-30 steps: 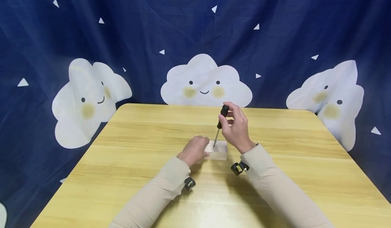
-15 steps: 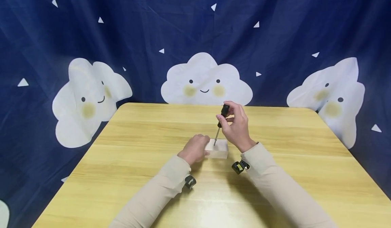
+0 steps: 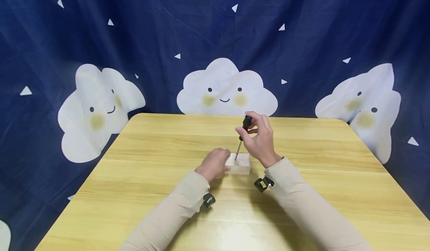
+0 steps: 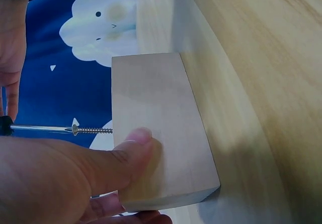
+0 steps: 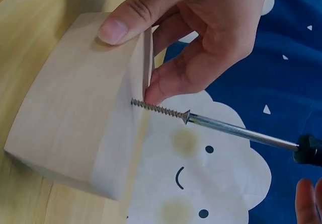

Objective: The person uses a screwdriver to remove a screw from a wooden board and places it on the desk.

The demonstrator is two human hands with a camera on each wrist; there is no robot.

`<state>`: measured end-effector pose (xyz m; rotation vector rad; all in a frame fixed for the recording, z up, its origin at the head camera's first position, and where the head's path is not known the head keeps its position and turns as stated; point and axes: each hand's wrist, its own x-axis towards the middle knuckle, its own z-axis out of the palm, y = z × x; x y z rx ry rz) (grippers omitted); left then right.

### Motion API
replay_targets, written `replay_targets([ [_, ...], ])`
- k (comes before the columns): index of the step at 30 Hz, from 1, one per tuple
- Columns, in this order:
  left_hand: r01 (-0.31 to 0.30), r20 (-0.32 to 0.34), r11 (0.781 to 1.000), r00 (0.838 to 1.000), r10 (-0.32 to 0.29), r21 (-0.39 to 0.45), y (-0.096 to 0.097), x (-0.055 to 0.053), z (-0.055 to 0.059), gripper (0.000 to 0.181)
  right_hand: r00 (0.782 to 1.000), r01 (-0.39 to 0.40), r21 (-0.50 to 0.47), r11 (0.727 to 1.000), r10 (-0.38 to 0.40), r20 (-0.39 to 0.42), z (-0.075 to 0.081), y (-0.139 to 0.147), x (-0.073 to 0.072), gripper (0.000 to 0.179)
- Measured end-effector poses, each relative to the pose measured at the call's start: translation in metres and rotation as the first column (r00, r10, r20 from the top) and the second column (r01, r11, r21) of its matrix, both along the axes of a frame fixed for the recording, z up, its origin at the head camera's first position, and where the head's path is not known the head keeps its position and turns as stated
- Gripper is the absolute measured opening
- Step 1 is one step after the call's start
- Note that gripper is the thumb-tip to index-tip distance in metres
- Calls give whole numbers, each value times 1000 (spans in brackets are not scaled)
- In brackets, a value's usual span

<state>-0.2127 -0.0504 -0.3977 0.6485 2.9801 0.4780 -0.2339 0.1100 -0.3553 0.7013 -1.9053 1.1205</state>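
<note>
My left hand point(image 3: 215, 164) grips the left end of a pale wooden block point(image 3: 242, 165), which lies on the table. In the left wrist view its thumb presses the block's side face. A threaded screw point(image 5: 160, 109) stands in the block's top face, most of its thread exposed. The tip of a screwdriver point(image 5: 241, 131) meets the screw's head. My right hand point(image 3: 263, 141) holds the screwdriver's black handle, fingers curled near its top and thumb across it. The tool leans slightly to the right in the head view.
The wood-grain table point(image 3: 151, 191) spreads around both hands. Behind it hangs a dark blue curtain point(image 3: 151, 30) with smiling clouds and white triangles. Black camera mounts sit at both wrists, below the beige sleeves point(image 3: 302, 195).
My right thumb has shifted left across the screwdriver handle, while the fingers stay near its top. The left hand and block keep their place on the table.
</note>
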Motion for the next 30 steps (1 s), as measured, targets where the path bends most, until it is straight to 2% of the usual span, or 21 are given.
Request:
replay_targets([
  [5,2,-9,1000,1000,-2,-5,0,0,-1,41,1000,26,-3,1000,-26,5,0,-2,2,45],
  [11,-6,0,1000,1000,6,-1,1,1,-2,39,1000,17,-21,1000,-18,-4,-1,-2,3,43],
  [15,5,-20,1000,1000,-5,-9,0,1,0,38,1000,0,-45,999,-1,-26,-2,-3,2,44],
  [22,7,-22,1000,1000,-7,-8,-2,0,0,39,999,14,-52,999,-16,-49,-2,-5,2,43],
  [30,8,-16,1000,1000,-8,8,-1,0,1,36,998,-49,-38,998,47,-45,0,-4,2,45],
])
